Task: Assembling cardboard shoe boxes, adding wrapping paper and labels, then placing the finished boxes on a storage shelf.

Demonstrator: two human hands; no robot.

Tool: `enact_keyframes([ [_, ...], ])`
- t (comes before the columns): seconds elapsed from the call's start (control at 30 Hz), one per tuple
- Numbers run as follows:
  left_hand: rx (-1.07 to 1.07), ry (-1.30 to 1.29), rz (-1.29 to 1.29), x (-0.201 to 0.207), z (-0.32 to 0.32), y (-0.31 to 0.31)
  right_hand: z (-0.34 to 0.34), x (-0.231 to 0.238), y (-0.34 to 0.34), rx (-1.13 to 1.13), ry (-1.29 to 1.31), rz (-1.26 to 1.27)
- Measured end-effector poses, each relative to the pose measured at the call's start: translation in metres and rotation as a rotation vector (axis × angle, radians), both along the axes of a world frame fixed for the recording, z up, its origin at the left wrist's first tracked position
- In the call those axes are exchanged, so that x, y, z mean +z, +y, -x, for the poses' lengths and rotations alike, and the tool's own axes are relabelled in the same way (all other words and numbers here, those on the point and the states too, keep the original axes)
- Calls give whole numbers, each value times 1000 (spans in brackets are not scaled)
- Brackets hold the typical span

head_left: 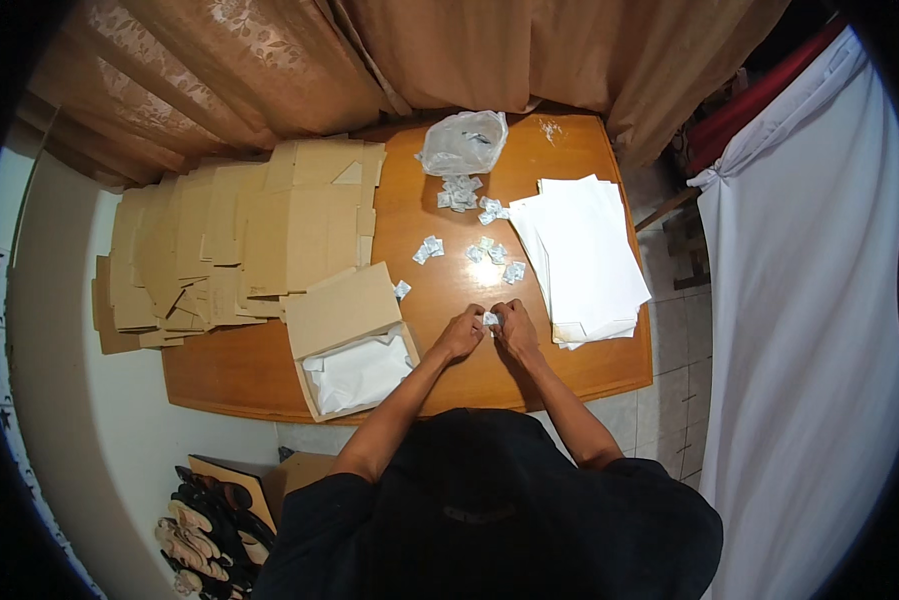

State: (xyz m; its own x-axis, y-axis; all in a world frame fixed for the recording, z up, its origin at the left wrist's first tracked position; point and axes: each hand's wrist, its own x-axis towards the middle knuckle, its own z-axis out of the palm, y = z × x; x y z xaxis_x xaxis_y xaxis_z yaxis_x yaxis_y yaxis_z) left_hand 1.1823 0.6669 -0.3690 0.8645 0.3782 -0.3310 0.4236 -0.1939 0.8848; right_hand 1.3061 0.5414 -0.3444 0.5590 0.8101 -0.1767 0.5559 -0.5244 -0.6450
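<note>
My left hand [459,333] and my right hand [515,326] meet over the wooden table [439,290], both pinching one small white sachet [490,319] between their fingertips. More small white sachets [479,250] lie scattered just beyond my hands, and a further cluster of sachets [458,193] sits below a clear plastic bag [463,143] at the table's far edge. An open cardboard box [349,340] lined with white paper stands just left of my left hand.
A pile of flattened cardboard boxes [229,240] covers the table's left side. A stack of white paper sheets [584,260] lies on the right. Brown curtains [369,60] hang behind. A white cloth [809,300] hangs at right. Shoes [204,530] sit on the floor lower left.
</note>
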Motion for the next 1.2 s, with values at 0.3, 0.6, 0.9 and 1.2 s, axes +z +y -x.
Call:
enact_keyframes([
  [0.3,103,-23,19,9,14,23,4,-2,-2,-111,-109,-205],
  [0.6,359,-82,281,74,88,2,62,40,19,24,693,-385],
  [0.9,576,-155,224,95,187,16,136,41,59,248,694,-243],
  [1.2,594,-178,268,77,257,49,208,60,95,314,408,-148],
])
